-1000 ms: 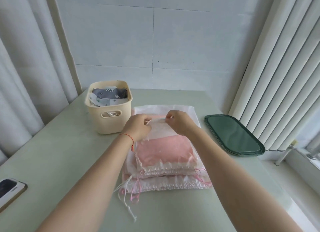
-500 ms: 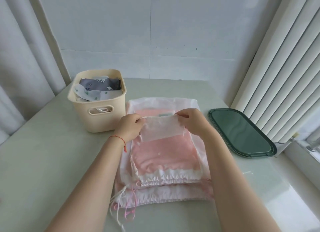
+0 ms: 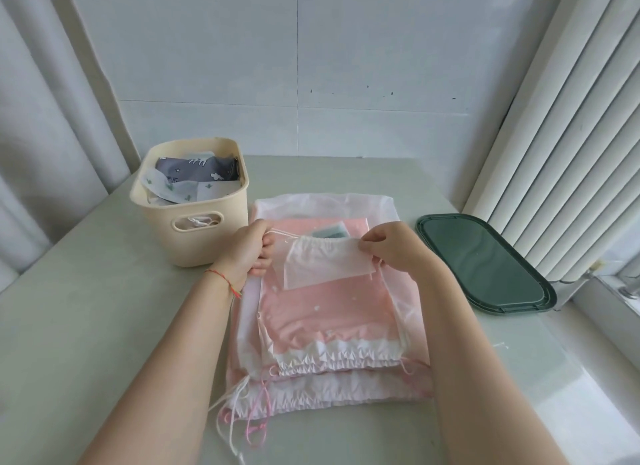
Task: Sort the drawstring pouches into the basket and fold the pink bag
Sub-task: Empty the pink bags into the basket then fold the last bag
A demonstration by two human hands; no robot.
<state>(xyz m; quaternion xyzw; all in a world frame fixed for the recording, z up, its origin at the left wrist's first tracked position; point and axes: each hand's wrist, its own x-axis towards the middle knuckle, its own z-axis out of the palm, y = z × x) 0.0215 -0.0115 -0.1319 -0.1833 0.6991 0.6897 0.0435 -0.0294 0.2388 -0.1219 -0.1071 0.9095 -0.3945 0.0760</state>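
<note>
A small translucent white drawstring pouch (image 3: 325, 262) is held just above a stack of pink and white drawstring bags (image 3: 329, 322) lying in the middle of the table. My left hand (image 3: 247, 253) pinches the pouch's drawstring at its left end. My right hand (image 3: 391, 248) grips the pouch's upper right corner. A grey-green piece (image 3: 329, 232) peeks out behind the pouch on the top pink bag. The cream basket (image 3: 194, 236) stands to the left of the stack and holds several grey and white printed pouches (image 3: 195, 178).
A dark green tray lid (image 3: 481, 263) lies right of the stack, near the vertical blinds (image 3: 561, 118). Curtains (image 3: 45, 118) hang on the left. A white wall closes the table's far edge. Loose cords (image 3: 242, 416) trail from the stack toward me.
My hands have moved apart and stretched the small white pouch wider above the stack. The camera has moved closer and tilted, so the phone at the left has left the view.
</note>
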